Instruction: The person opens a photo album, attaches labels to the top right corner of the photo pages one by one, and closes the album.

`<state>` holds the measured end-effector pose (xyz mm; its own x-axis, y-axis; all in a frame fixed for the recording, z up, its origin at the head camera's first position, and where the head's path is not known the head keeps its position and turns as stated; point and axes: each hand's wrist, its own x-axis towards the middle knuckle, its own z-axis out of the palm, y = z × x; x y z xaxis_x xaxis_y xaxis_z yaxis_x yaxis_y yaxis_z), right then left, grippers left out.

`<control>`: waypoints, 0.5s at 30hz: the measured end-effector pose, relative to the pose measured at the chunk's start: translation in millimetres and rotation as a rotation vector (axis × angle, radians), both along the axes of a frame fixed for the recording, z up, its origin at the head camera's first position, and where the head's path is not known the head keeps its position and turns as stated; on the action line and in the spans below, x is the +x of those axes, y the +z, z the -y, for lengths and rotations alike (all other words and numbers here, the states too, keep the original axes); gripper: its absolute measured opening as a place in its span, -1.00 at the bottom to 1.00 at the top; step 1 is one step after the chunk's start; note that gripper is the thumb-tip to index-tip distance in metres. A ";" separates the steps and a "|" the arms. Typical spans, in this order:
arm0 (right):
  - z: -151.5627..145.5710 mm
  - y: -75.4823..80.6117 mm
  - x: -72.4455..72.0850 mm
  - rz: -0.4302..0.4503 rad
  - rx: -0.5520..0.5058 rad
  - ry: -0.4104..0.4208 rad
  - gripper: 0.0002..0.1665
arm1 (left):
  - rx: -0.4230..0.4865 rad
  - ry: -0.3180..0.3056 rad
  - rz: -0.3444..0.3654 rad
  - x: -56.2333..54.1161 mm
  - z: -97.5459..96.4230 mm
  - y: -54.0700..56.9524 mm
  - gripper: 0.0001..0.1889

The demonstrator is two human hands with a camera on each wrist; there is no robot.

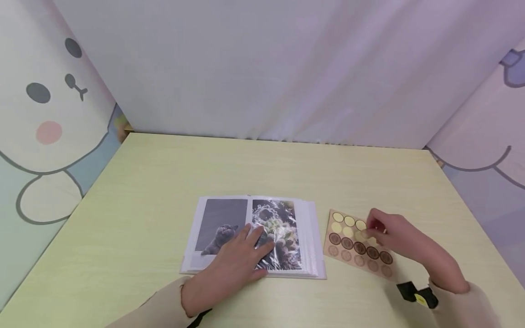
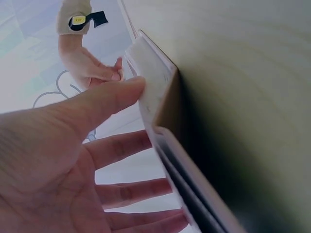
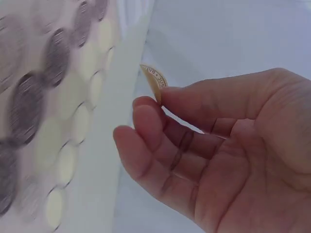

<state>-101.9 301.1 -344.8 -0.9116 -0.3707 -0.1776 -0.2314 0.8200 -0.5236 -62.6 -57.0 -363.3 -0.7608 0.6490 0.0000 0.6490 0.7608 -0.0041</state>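
An open photo album [image 1: 311, 237] lies on the table, a cat picture on its left page and a plant picture under glossy film on its right. My left hand [image 1: 231, 262] rests across the two pages with fingers spread and straight. Between thumb and forefinger my right hand [image 1: 391, 230] pinches a round sticker [image 3: 154, 83], which bends slightly and carries printed lettering. Right below that hand lies a brown sticker sheet [image 1: 358, 259] with rows of round stickers, some dark; several spots in the upper rows are bare pale circles.
The pale wooden table [image 1: 254, 168] runs back to a white curtain [image 1: 262, 68]. Cartoon-printed cloth [image 1: 45, 109] hangs at the left side, and similar cloth at the right. Black straps with a yellow tag sit at the right wrist.
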 end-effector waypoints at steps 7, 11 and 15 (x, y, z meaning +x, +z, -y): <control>49.5 21.0 -26.6 -0.056 -0.007 0.138 -0.89 | -0.013 0.010 0.030 0.8 -0.2 0.5 -0.43; 76.1 26.4 -41.4 -0.042 0.020 0.180 -0.91 | -0.007 0.009 0.015 1.2 -0.6 -0.3 -0.43; 98.4 29.1 -53.8 -0.027 0.013 0.228 -0.93 | -0.005 0.008 -0.004 1.3 -0.9 -0.6 -0.44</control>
